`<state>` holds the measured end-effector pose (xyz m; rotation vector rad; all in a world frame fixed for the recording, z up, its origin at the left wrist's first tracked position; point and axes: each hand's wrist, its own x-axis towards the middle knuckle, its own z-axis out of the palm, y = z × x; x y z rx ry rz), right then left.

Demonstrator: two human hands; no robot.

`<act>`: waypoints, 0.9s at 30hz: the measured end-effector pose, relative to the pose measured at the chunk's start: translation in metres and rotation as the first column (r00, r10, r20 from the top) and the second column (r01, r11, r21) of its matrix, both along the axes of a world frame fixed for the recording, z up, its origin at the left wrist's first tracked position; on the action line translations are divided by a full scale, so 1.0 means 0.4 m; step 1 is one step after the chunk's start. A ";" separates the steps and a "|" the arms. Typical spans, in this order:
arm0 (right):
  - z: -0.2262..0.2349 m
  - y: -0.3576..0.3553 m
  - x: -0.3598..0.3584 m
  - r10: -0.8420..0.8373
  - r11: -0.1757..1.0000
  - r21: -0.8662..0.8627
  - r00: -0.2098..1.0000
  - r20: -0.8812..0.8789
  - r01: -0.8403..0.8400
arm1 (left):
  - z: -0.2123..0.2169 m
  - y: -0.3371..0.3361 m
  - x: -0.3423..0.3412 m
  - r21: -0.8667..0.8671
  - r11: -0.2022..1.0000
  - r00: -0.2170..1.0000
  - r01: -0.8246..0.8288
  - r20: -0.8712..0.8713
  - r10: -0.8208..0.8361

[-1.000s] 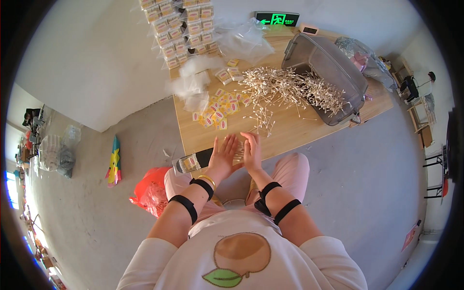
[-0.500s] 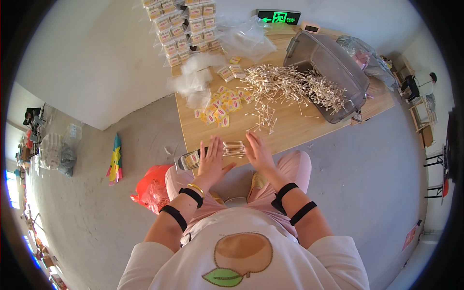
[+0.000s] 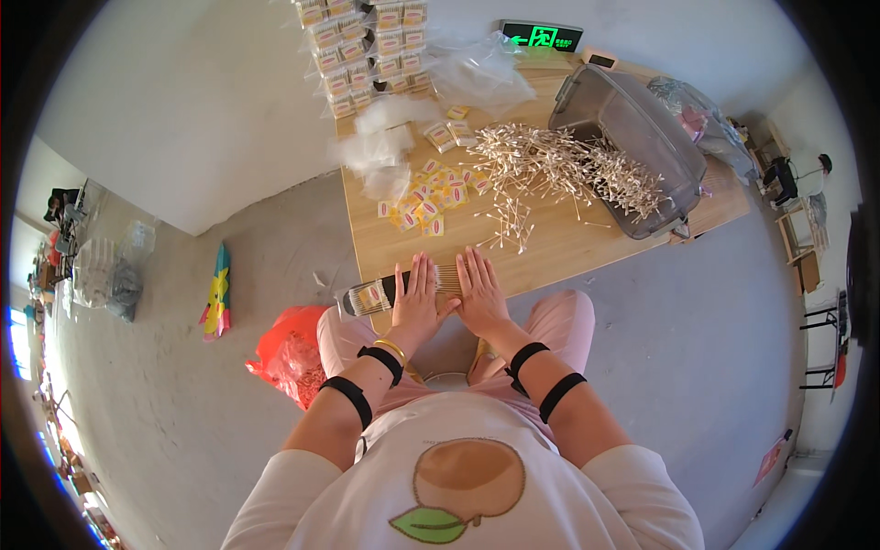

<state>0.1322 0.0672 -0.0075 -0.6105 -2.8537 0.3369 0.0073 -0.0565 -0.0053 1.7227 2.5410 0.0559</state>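
A small row of cotton swabs (image 3: pixel 447 279) lies at the table's front edge, largely covered by my hands. My left hand (image 3: pixel 419 301) rests flat over its left end, fingers stretched out and together. Over the right end lies my right hand (image 3: pixel 479 300), also flat, with the thumbs close to each other. Just left of my left hand is a clear bag holding a pack of cotton swabs (image 3: pixel 369 298) with a printed label, on a dark piece partly hidden by that hand. Beyond my hands are scattered yellow and white cards (image 3: pixel 427 202) and a loose pile of cotton swabs (image 3: pixel 541 170).
A grey plastic bin (image 3: pixel 632 137) lies tipped on the wooden table (image 3: pixel 541 261), swabs spilling from it. Stacked swab packs (image 3: pixel 346 57) and clear bags (image 3: pixel 380 147) are at the far left. A red plastic bag (image 3: pixel 289 353) sits on the floor by my left leg.
My hands have come closer together, the right one moving left over the swabs. They now cover most of the row, which showed between them before. The view has shifted slightly.
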 end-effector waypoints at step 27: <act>0.043 0.088 0.055 0.075 0.985 -0.144 0.992 -0.105 -0.090 | 0.063 0.017 0.026 0.080 0.982 0.979 0.174 -0.121 -0.164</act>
